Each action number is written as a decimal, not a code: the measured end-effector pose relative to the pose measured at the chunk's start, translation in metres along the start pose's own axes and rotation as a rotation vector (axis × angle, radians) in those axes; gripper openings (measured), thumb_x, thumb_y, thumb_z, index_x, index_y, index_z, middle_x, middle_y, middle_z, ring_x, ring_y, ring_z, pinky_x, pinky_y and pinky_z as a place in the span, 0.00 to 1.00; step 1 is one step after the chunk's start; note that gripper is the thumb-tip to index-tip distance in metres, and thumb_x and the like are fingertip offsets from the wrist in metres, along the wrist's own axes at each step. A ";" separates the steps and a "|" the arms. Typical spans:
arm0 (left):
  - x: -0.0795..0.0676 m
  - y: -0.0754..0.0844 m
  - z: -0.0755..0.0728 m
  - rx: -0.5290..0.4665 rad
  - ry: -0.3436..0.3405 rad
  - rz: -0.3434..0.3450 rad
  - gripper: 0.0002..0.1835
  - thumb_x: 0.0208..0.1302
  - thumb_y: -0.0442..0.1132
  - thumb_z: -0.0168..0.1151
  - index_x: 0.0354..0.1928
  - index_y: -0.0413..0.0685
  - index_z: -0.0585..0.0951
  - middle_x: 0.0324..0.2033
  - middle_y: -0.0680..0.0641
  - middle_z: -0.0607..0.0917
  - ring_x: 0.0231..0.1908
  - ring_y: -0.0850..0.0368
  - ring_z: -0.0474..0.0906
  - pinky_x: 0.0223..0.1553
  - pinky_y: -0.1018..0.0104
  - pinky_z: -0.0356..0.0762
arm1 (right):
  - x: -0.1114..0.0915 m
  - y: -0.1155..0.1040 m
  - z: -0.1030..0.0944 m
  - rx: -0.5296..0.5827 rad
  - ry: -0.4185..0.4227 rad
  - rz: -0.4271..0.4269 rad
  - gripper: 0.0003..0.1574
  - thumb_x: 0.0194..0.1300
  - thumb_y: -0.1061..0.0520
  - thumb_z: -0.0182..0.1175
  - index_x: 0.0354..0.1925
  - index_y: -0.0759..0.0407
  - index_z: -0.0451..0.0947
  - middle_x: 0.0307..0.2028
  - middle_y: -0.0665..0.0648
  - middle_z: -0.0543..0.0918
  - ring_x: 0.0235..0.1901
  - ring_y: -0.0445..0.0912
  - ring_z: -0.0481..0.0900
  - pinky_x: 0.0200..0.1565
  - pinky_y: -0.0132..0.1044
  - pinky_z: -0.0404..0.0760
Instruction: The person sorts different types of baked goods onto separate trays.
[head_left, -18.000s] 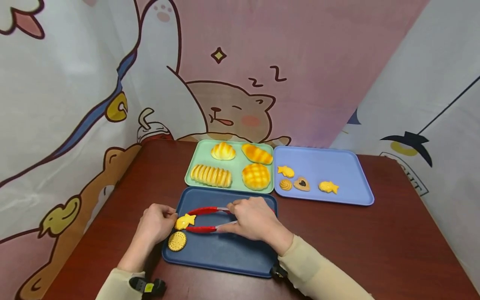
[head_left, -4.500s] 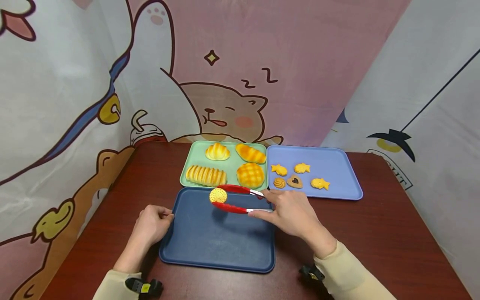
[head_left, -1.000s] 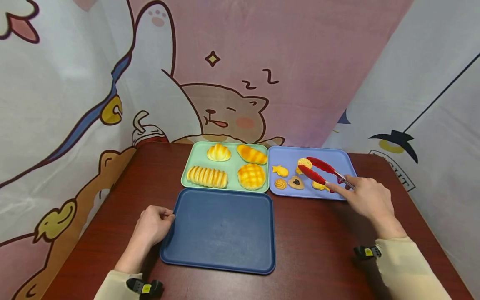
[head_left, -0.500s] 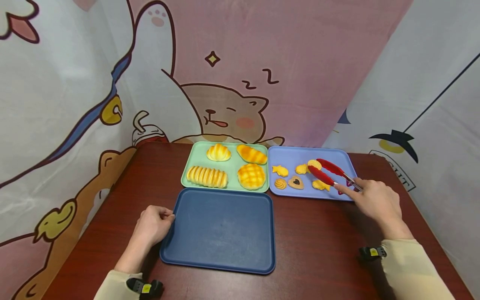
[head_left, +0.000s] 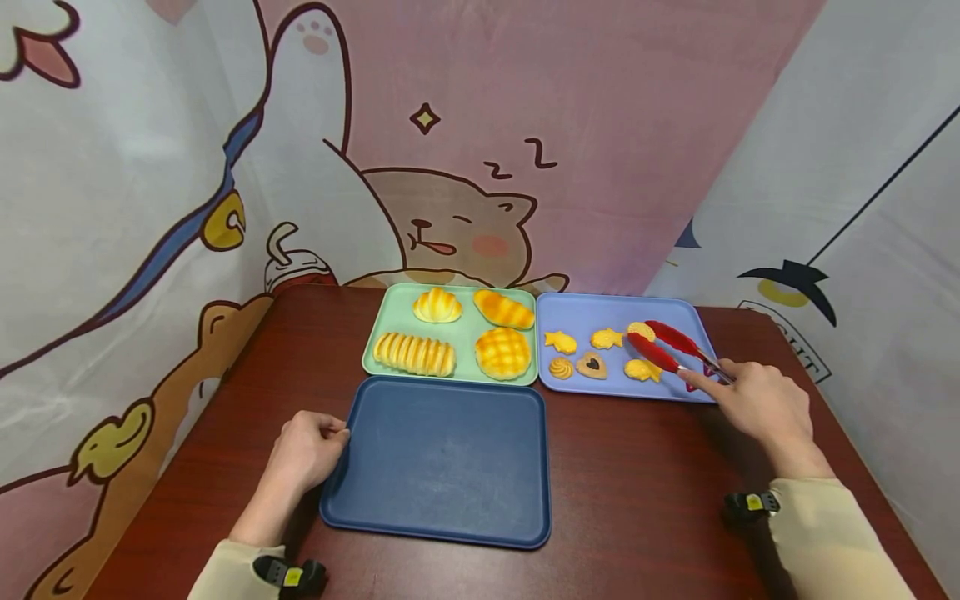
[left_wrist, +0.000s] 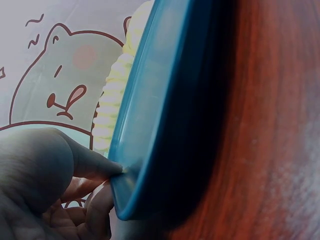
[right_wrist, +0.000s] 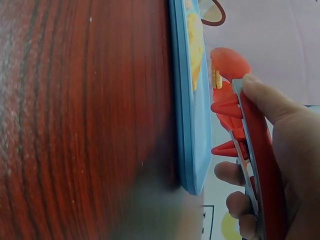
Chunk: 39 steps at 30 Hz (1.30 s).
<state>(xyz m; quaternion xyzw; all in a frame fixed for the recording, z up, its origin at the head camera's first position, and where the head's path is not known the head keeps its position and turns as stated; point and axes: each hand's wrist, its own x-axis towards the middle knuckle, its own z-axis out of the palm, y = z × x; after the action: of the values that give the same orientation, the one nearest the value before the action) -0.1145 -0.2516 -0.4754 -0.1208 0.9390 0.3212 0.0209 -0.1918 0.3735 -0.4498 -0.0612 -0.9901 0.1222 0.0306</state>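
Note:
My left hand (head_left: 306, 450) pinches the left rim of the dark blue tray (head_left: 450, 467); the left wrist view has the thumb (left_wrist: 97, 162) over that rim. My right hand (head_left: 765, 408) grips red-tipped metal tongs (head_left: 654, 352). Between the tong tips sits a round cracker (head_left: 641, 332), which shows as a thin yellow edge (right_wrist: 216, 80) in the right wrist view. The tips are over the lavender tray (head_left: 573, 312). On that tray lie fish-shaped cookies, one at the left (head_left: 561, 342), one at the centre (head_left: 606, 337), one nearer the front (head_left: 642, 370), plus a heart cookie (head_left: 592, 365) and a swirl cookie (head_left: 561, 368).
A green tray (head_left: 467, 333) adjoins the lavender one, behind the dark tray. It bears a croissant (head_left: 437, 306), a ridged loaf (head_left: 414, 354), a round bun (head_left: 502, 352) and a long bread (head_left: 504, 308). A printed cloth (head_left: 600, 167) hangs behind the wooden table (head_left: 630, 500).
Over the last second the tongs with the round cracker have shifted right over the lavender tray. Earlier they lifted it off the dark tray; a fish cookie also came across. The left hand stays.

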 end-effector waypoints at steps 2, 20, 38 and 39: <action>0.000 0.000 0.000 -0.002 -0.001 -0.001 0.11 0.70 0.40 0.66 0.44 0.40 0.91 0.34 0.45 0.88 0.30 0.51 0.79 0.29 0.57 0.73 | 0.001 0.001 0.000 0.000 -0.004 0.007 0.70 0.62 0.15 0.56 0.68 0.77 0.71 0.35 0.69 0.85 0.33 0.58 0.76 0.19 0.40 0.73; 0.000 -0.001 0.001 -0.007 0.001 -0.002 0.11 0.69 0.40 0.67 0.43 0.40 0.91 0.34 0.46 0.88 0.30 0.51 0.79 0.29 0.57 0.74 | 0.001 0.009 0.000 0.017 -0.030 0.032 0.72 0.61 0.13 0.54 0.68 0.77 0.70 0.26 0.60 0.83 0.31 0.57 0.76 0.19 0.40 0.73; 0.000 0.000 0.000 -0.009 0.001 0.001 0.11 0.69 0.39 0.67 0.44 0.40 0.91 0.33 0.46 0.88 0.30 0.51 0.79 0.29 0.57 0.74 | -0.004 0.006 -0.004 0.013 -0.029 0.045 0.74 0.60 0.12 0.54 0.69 0.78 0.69 0.26 0.61 0.81 0.30 0.56 0.75 0.19 0.41 0.72; 0.000 0.000 0.000 -0.008 0.001 -0.001 0.11 0.70 0.39 0.67 0.44 0.40 0.91 0.34 0.46 0.88 0.30 0.51 0.79 0.29 0.57 0.74 | -0.005 0.004 -0.005 0.014 -0.026 0.041 0.74 0.60 0.12 0.54 0.69 0.78 0.69 0.27 0.61 0.82 0.30 0.56 0.75 0.19 0.41 0.72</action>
<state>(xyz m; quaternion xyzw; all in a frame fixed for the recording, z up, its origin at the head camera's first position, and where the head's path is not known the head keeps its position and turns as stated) -0.1141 -0.2517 -0.4753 -0.1215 0.9376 0.3251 0.0199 -0.1856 0.3776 -0.4461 -0.0797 -0.9881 0.1304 0.0158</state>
